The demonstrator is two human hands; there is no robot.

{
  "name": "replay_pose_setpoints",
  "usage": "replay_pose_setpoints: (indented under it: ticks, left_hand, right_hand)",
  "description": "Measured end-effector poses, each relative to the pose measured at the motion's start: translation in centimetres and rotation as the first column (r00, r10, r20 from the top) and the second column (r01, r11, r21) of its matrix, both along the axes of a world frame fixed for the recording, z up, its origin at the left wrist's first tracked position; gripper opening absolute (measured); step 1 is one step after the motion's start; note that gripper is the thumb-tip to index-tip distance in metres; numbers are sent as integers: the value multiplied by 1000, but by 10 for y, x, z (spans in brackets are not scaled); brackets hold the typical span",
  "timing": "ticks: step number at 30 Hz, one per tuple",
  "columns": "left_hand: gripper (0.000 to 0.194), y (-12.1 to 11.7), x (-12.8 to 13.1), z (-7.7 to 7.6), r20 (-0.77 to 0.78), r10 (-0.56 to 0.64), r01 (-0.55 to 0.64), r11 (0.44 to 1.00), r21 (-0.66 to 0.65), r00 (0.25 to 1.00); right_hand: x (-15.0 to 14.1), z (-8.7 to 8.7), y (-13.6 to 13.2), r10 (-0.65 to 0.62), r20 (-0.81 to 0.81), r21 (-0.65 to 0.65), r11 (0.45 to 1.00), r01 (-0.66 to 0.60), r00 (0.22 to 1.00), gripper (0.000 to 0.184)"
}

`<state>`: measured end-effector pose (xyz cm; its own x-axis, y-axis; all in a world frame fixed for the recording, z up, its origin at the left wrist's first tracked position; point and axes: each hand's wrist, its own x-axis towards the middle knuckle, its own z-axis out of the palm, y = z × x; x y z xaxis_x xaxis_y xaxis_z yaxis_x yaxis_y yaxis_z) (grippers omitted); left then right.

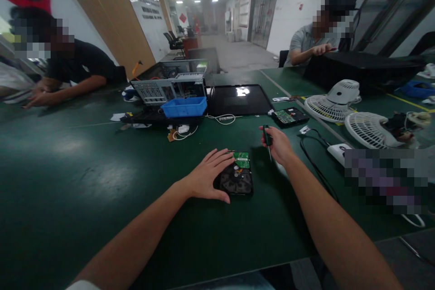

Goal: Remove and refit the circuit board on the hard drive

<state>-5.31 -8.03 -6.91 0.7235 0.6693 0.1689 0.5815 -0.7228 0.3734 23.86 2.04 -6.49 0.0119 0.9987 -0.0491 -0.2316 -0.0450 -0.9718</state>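
Observation:
A hard drive (237,181) lies flat on the green table, its green circuit board at the far end and dark casing toward me. My left hand (211,176) is over the drive's left side with fingers stretched out and thumb spread toward the near edge; whether it presses on the drive I cannot tell. To the right of the drive, my right hand (277,143) is closed around the dark handle of a screwdriver (267,136), its shaft pointing down toward the table. Farther back on the right lies a second drive with a circuit board (288,116).
Behind the drive stand an open computer case (159,90), a blue bin (185,108) and a black panel (239,99). White fan parts (328,106) and a power strip (338,152) with black cable lie right. Two people sit across the table (102,231).

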Motion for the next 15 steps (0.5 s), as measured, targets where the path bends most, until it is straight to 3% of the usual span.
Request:
replay_pose_setpoints:
  ticks: [4,9,15]
  left_hand:
    - [123,0,5,-6,18,16,-17,999,48,1000]
    - [111,-2,24,-13,31,146,-149,984,95,989]
    - [106,-1,35,-21,43,226,-230,963,138,973]
  right_hand:
    - [0,-3,4,-112,118,164,982,92,987,31]
    - [-5,6,-4,-290,248,422,891,167,924,37]
    - [-19,18,-25,-291,283,443,885,144,914,48]
